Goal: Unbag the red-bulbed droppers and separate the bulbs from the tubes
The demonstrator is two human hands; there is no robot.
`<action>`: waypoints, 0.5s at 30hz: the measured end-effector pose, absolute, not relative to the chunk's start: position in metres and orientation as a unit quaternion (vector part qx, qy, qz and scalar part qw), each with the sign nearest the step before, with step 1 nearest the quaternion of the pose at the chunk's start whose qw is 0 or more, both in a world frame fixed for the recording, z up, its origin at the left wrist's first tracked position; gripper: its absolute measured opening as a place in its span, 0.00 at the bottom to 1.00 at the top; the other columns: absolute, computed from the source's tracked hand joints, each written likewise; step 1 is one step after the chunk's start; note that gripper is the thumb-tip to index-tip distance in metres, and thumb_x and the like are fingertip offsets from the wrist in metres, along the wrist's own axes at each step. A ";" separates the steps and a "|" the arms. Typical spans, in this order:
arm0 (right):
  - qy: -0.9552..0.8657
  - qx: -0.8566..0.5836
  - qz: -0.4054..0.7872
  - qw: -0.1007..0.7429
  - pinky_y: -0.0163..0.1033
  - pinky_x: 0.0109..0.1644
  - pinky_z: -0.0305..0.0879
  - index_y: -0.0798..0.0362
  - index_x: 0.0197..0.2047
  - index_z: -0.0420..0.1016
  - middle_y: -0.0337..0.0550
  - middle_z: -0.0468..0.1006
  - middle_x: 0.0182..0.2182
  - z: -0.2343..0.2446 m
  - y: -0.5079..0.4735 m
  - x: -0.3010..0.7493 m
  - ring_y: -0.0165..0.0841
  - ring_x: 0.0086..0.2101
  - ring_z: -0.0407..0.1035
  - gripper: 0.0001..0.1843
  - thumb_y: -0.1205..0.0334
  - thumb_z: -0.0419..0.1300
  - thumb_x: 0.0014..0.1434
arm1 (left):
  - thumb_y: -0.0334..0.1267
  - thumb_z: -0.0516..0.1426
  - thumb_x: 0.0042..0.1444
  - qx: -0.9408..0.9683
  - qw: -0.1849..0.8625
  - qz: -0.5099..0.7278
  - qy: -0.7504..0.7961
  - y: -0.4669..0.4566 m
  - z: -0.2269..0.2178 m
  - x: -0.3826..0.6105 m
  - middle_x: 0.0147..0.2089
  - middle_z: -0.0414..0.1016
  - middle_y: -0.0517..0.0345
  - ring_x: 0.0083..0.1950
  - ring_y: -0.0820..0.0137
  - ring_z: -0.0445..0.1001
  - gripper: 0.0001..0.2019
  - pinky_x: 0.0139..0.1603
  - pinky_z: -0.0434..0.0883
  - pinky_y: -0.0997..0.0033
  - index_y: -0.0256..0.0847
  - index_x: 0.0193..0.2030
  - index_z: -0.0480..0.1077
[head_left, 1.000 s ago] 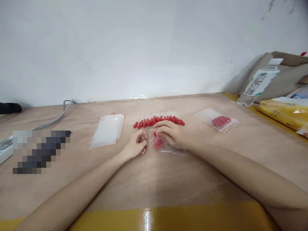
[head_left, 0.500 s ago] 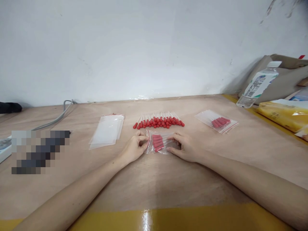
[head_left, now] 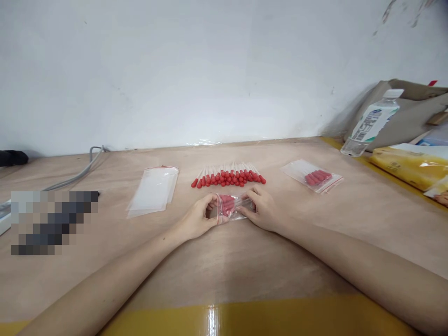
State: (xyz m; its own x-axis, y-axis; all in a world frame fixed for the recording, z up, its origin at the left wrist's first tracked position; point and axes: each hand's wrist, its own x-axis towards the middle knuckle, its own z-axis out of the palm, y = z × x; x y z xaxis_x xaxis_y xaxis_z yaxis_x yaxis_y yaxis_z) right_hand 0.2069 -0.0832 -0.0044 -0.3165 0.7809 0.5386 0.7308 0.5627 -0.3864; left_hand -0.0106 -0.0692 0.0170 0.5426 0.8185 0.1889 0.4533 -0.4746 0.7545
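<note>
A clear zip bag [head_left: 236,213] with a red-lined mouth lies between my hands, holding several droppers [head_left: 227,204] with red bulbs at the left end. My left hand [head_left: 201,217] grips the bag's mouth at its left edge, fingers on the far side and thumb on the near side. Around the bag's right part, where the pale stems run, the fingers and thumb of my right hand [head_left: 263,209] are closed. Just beyond lies a row of loose red-bulbed droppers [head_left: 229,177], stems pointing to the wall.
Flat zip bags [head_left: 152,191] are stacked at left. A filled bag [head_left: 313,176] lies at right. Further right are a water bottle [head_left: 373,123], a yellow packet [head_left: 402,163] and a grey-beige bag [head_left: 416,116]. A grey cable [head_left: 75,177] and a blurred dark object [head_left: 56,224] sit at left.
The droppers' red bulbs have come closer to the bag's mouth at my left hand. My right hand has shifted slightly left and closed in on the bag.
</note>
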 end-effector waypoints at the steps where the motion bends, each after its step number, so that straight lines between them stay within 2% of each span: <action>1: -0.810 -0.466 0.035 0.354 0.37 0.34 0.60 0.55 0.36 0.67 0.43 0.65 0.31 -0.004 -0.083 0.207 0.31 0.31 0.62 0.10 0.58 0.58 0.54 | 0.44 0.60 0.47 0.815 0.315 0.275 0.401 -0.070 0.016 -0.010 0.34 0.67 0.59 0.31 0.74 0.64 0.17 0.31 0.63 0.75 0.38 0.41 0.64; 5: -0.812 -0.459 0.040 0.359 0.36 0.33 0.59 0.54 0.36 0.67 0.42 0.65 0.31 -0.005 -0.082 0.206 0.31 0.30 0.62 0.09 0.58 0.58 0.54 | 0.39 0.55 0.53 0.838 0.249 0.270 0.402 -0.074 0.015 -0.006 0.32 0.64 0.61 0.29 0.75 0.62 0.10 0.29 0.63 0.75 0.39 0.41 0.62; 10: -0.811 -0.457 0.042 0.362 0.36 0.33 0.59 0.54 0.36 0.64 0.42 0.65 0.32 -0.005 -0.082 0.207 0.31 0.31 0.62 0.09 0.59 0.58 0.53 | 0.31 0.50 0.56 0.897 0.118 0.286 0.317 -0.077 0.021 -0.005 0.40 0.63 0.54 0.38 0.70 0.63 0.06 0.39 0.64 0.69 0.40 0.41 0.61; 15: -0.814 -0.452 0.047 0.362 0.36 0.33 0.59 0.54 0.36 0.64 0.43 0.65 0.32 -0.004 -0.082 0.207 0.31 0.32 0.62 0.08 0.60 0.57 0.54 | 0.32 0.52 0.55 0.910 0.118 0.277 0.286 -0.072 0.022 -0.005 0.39 0.62 0.55 0.38 0.70 0.63 0.06 0.38 0.65 0.70 0.40 0.41 0.62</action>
